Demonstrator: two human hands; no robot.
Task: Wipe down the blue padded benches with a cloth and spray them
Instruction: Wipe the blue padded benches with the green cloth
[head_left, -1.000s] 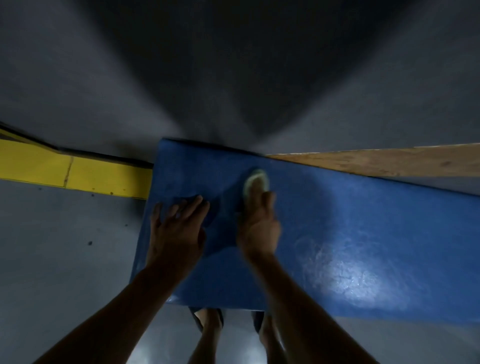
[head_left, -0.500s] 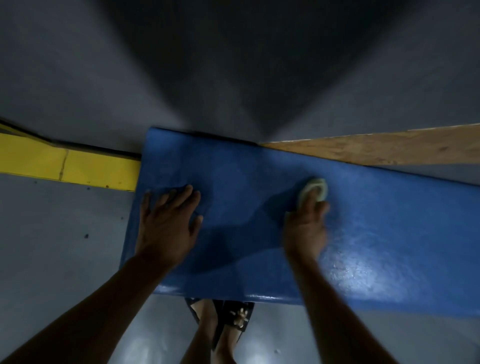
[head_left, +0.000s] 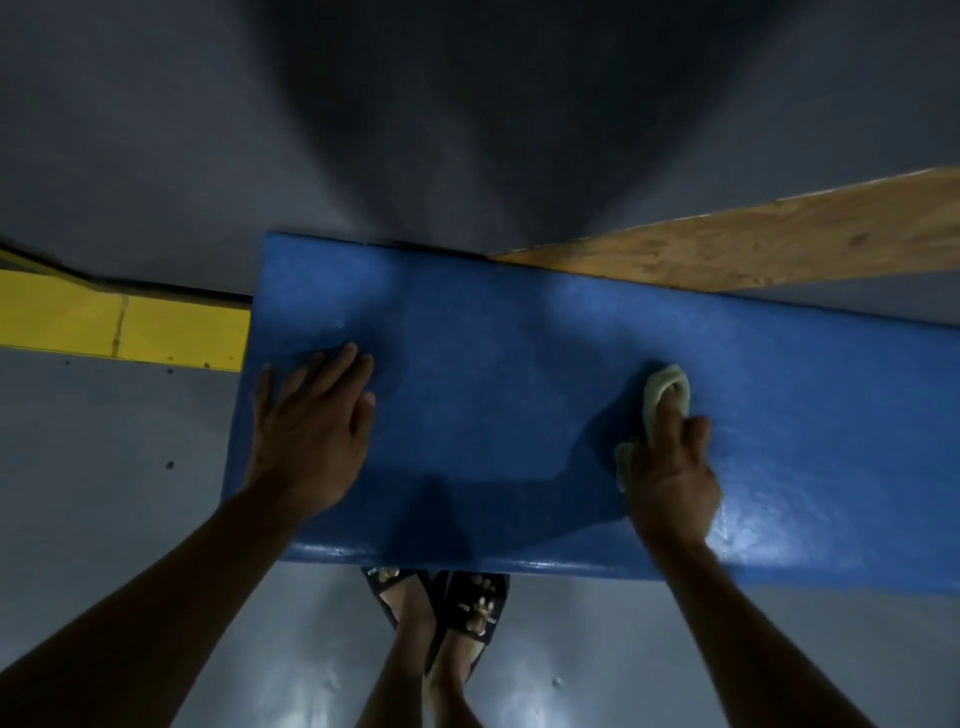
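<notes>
Cloth (head_left: 666, 391) farther right on bench (head_left: 493, 405) under right hand (head_left: 670, 467)

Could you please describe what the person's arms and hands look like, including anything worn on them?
Both forearms are bare, with no sleeves in view. The left hand and right hand wear no gloves, and I can see no watch, ring or bracelet, though the dim light could hide small items.

- The blue bench (head_left: 493, 415) lay bare between the left hand (head_left: 311, 431) and the right hand (head_left: 670, 467).
- Its right stretch was open too.
- A wooden board (head_left: 753, 249) blocked its far right edge.
- A yellow bench (head_left: 124, 327) abutted its left end.
</notes>
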